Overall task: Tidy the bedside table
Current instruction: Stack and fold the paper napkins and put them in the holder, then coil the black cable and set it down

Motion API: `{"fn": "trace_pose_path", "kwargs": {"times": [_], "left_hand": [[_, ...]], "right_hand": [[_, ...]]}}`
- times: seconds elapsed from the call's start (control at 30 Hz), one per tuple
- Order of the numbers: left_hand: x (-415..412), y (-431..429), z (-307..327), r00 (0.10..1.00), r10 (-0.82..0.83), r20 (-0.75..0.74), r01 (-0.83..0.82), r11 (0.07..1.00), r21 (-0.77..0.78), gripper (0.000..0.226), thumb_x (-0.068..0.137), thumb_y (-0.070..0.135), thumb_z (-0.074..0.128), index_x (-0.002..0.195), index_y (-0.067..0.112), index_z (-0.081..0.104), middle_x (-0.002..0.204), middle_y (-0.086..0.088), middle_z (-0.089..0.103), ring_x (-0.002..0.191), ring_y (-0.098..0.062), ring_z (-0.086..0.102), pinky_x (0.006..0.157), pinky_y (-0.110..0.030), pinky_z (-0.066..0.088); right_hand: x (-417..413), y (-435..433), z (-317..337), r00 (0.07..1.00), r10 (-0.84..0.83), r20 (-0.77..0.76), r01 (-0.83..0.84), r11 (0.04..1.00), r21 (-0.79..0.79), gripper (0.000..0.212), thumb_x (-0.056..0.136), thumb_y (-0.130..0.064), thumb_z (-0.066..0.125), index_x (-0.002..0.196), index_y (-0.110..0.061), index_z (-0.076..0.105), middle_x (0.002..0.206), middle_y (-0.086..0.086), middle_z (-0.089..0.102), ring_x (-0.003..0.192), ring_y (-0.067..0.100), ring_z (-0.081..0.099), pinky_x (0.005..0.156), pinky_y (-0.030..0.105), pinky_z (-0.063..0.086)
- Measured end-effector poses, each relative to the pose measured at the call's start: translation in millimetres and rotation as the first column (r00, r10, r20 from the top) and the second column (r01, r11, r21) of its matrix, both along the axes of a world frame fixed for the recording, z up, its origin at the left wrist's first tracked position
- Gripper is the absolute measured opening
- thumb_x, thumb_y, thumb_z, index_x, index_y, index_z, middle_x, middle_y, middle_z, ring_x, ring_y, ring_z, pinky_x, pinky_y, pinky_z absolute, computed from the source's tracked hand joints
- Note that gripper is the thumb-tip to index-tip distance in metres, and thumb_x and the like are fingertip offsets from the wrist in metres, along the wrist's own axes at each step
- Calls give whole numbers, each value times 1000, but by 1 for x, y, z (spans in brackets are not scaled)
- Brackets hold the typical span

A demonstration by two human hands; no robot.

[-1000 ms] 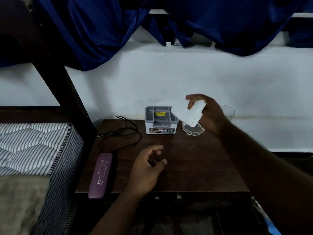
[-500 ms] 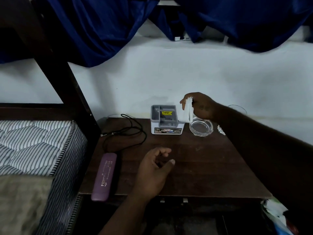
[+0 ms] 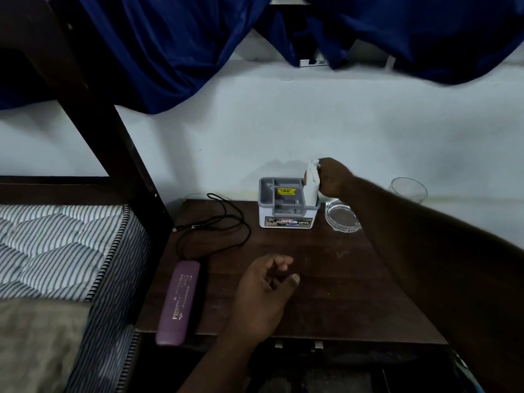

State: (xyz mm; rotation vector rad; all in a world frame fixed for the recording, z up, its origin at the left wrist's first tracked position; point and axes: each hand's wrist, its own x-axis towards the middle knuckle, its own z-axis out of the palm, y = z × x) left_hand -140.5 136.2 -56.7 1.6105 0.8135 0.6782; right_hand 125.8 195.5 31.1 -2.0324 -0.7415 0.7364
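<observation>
A dark wooden bedside table (image 3: 326, 279) stands against the white wall. At its back sits a small grey and white organiser box (image 3: 285, 207) with compartments. My right hand (image 3: 333, 177) pinches the top of a folded white paper (image 3: 311, 184), whose lower end stands upright in the box's right compartment. My left hand (image 3: 265, 290) hovers over the table's front, fingers loosely curled and holding nothing. A purple case (image 3: 178, 303) lies at the front left edge. A black cable (image 3: 218, 222) coils at the back left.
A clear glass ashtray (image 3: 341, 217) sits right of the box, under my forearm. A drinking glass (image 3: 408, 188) stands by the wall at the right. A striped mattress (image 3: 56, 245) and dark bed post (image 3: 113, 143) border the table's left. Blue curtain (image 3: 198, 38) hangs above.
My right hand carried the white paper leftwards from above the ashtray, turned it upright and lowered its end into the box's right compartment. The left hand stayed put.
</observation>
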Motion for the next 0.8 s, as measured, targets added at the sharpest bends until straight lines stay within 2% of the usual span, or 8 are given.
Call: {"fn": "trace_pose_path", "kwargs": {"times": [0.07,0.17,0.3,0.43,0.53,0.6,0.7,0.8], "left_hand": [[0,2,0,999,9,-47,-8,999,37,24,83,21,78,104,31,73,102,6,72,94,-6,68,83,-27,56],[-3,7,3,992,53,-114,-39,991,127,22,85,24,76,105,29,72,103,10,71,94,-4,68,86,-29,56],[-13,23,8,950,163,-268,-12,872,489,23,85,30,64,107,29,68,105,11,67,96,-12,64,87,-33,53],[-8,64,5,696,420,-582,231,636,736,37,85,28,56,122,26,61,119,-3,63,108,-28,58,89,-40,48],[1,93,-3,463,487,-741,369,654,660,37,87,19,54,123,21,57,127,-8,59,117,-31,55,96,-41,42],[2,104,-9,387,503,-773,418,652,633,37,90,17,50,126,19,55,129,-9,59,119,-31,56,99,-41,42],[2,108,-1,355,523,-775,497,596,631,38,94,17,46,132,17,52,130,-8,60,119,-29,58,99,-40,43],[1,110,48,476,539,-695,460,521,719,41,87,17,58,128,14,56,118,-12,66,104,-34,66,89,-42,49]], "right_hand": [[5,1,-17,982,-17,187,21,1000,-17,37,100,4,40,73,-20,46,66,10,52,95,24,46,111,49,44],[8,-10,-27,962,-86,260,47,987,152,17,83,7,54,94,-1,65,85,9,67,91,24,59,88,44,51],[-4,-51,-25,926,-369,77,315,869,382,45,74,2,49,114,-11,64,103,9,65,92,27,62,78,37,46],[-51,-121,-16,895,-446,11,392,798,457,35,79,5,61,103,-21,66,102,5,73,90,14,68,79,30,54],[-91,-190,-4,949,-300,-96,312,857,409,32,83,5,69,100,-22,68,96,-1,76,89,6,71,75,24,54],[-107,-228,7,960,-263,-100,281,879,386,31,83,5,71,103,-18,70,94,1,77,86,2,71,73,16,56],[-120,-264,20,953,-272,-136,303,867,394,28,82,10,71,97,-13,72,91,9,78,83,9,72,80,22,56],[-137,-286,24,956,-278,-91,291,865,408,30,81,15,70,93,-12,72,84,12,78,75,8,70,76,25,56]]}}
